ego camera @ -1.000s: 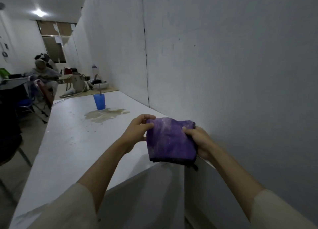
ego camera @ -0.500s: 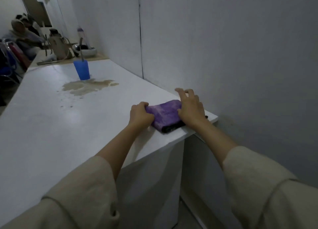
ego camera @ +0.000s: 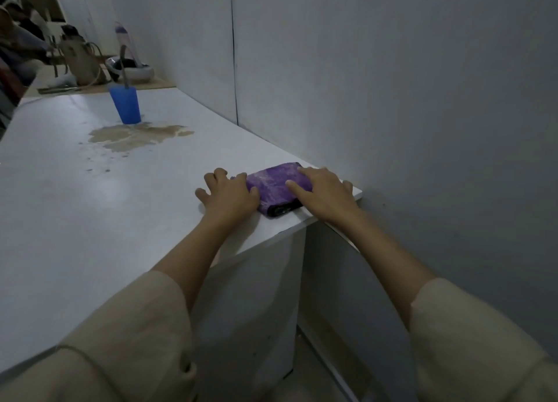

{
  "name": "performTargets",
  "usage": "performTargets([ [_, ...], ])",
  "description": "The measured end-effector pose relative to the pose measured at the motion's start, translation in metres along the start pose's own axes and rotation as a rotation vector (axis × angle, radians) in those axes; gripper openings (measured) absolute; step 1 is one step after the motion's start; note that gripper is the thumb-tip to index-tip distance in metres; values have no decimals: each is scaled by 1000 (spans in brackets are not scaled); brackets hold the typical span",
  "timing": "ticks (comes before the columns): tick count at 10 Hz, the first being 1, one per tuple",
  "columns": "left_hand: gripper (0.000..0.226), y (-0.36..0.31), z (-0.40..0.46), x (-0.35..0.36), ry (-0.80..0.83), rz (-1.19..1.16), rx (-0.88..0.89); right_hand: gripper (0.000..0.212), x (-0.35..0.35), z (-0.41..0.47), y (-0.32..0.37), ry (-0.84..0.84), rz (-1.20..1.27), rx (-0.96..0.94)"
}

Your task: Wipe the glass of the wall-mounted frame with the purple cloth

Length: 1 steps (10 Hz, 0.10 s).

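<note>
The folded purple cloth (ego camera: 273, 185) lies flat on the near right corner of the white table (ego camera: 90, 208), close to the wall. My right hand (ego camera: 324, 194) rests on the cloth's right side with fingers spread flat. My left hand (ego camera: 229, 194) lies on the table at the cloth's left edge, fingers spread, its thumb side touching the cloth. No wall-mounted frame is in view.
A blue cup (ego camera: 125, 105) with a utensil in it stands farther along the table beside a brown spill (ego camera: 136, 134). Bags and a bowl (ego camera: 129, 67) sit beyond. The grey wall (ego camera: 392, 99) runs along the right. People sit at the far left.
The cloth went from being held up between both hands to lying on the table corner. My left hand's fingers have uncurled and both hands now lie flat.
</note>
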State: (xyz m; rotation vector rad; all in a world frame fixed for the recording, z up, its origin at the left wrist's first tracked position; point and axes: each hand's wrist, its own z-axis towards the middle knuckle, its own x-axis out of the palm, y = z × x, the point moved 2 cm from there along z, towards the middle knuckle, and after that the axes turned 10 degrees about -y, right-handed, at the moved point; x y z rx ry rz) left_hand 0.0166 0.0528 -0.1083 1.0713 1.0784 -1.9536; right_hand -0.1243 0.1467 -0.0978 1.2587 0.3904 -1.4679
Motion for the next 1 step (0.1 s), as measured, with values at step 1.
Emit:
performTargets([
  [1,47,0,-6,-14,-125,-93,84,47,-25,-12,12,-142,80,-42],
])
